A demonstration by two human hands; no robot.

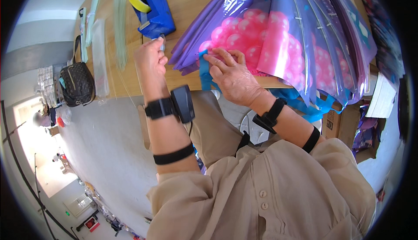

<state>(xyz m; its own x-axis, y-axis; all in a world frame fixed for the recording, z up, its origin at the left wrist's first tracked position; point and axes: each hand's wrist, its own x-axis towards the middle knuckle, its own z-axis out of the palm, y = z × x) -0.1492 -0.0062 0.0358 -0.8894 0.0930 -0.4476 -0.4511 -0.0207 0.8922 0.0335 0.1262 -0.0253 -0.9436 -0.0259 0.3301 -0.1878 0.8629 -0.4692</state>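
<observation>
My left hand (151, 60) is raised beside the front of a blue tape dispenser (162, 16). Its fingers are pinched on a small strip of clear tape (162, 44). A fanned stack of glossy purple bags (244, 35), printed with pink balls, lies along the table's near edge. My right hand (237, 78) rests over the left corner of the stack. Its bent fingers press a blue strap (205, 72) against the bag there; the strap's lower part hangs past the table edge. What lies under that palm is hidden.
Thin pale strips (120, 26) and clear plastic film (100, 57) lie left on the wooden table (130, 77). A dark patterned bag (77, 83) is at its left edge. More blue straps (313, 109) hang on the right, near a cardboard box (333, 122).
</observation>
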